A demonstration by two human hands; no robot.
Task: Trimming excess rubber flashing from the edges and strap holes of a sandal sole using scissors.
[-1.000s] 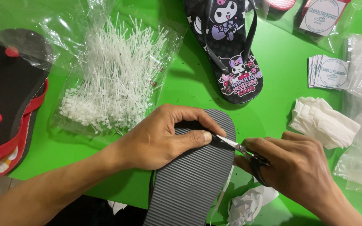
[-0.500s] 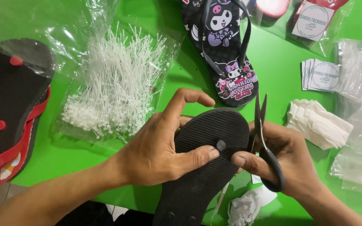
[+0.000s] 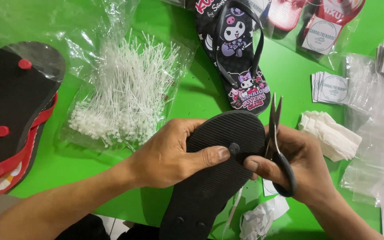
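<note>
Small sandal-packing workshop: green table (image 3: 290, 75) crowded with printed flip-flops (image 3: 238, 53), stacked black-and-red soles (image 3: 10, 115), a bag of white plastic tag fasteners (image 3: 125, 98), round-logo label cards (image 3: 330, 87), clear packing bags (image 3: 378, 133).

- The flip-flop sole (image 3: 210, 178) is black with thin lines across it.
- The scissors (image 3: 277, 146) have black handles.
- At 12 o'clock, a black sandal (image 3: 241, 84) shows cartoon pictures in pink and purple.
- The table (image 3: 192, 89) is bright green.
- The plastic ties (image 3: 125, 98) are white.
</note>
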